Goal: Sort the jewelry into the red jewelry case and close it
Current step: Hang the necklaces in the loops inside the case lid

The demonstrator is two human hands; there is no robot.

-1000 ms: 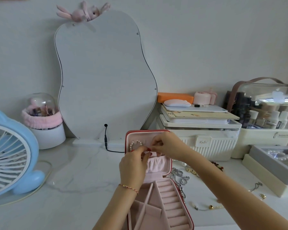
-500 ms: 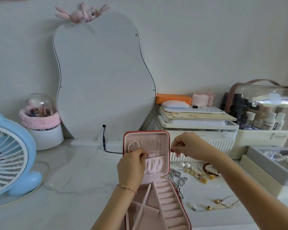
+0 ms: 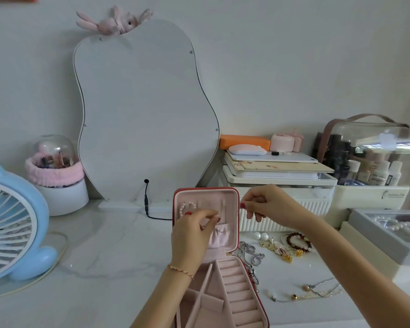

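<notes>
The red jewelry case (image 3: 232, 235) is standing open at the front edge of the white marble surface (image 3: 109, 252), its lid upright and its pink tray lying toward the person. A pearl bracelet (image 3: 187, 207) is hanging in the lid's upper left corner. The left hand (image 3: 192, 235) is reaching into the lid, fingertips pinched together just right of the pearls; the right hand (image 3: 268, 204) is hovering at the lid's right edge, thumb and forefinger pinched. Something thin may be stretching between the two hands, but it is too fine to make out.

Loose pieces are lying right of the case: a silver chain (image 3: 251, 254) touching its side, pearl earrings (image 3: 260, 236), a dark bead bracelet (image 3: 298, 241), and a thin necklace (image 3: 317, 290) nearer the front edge. A wavy mirror (image 3: 142, 110) is leaning against the wall behind, with a blue fan (image 3: 10, 223) at the left edge.
</notes>
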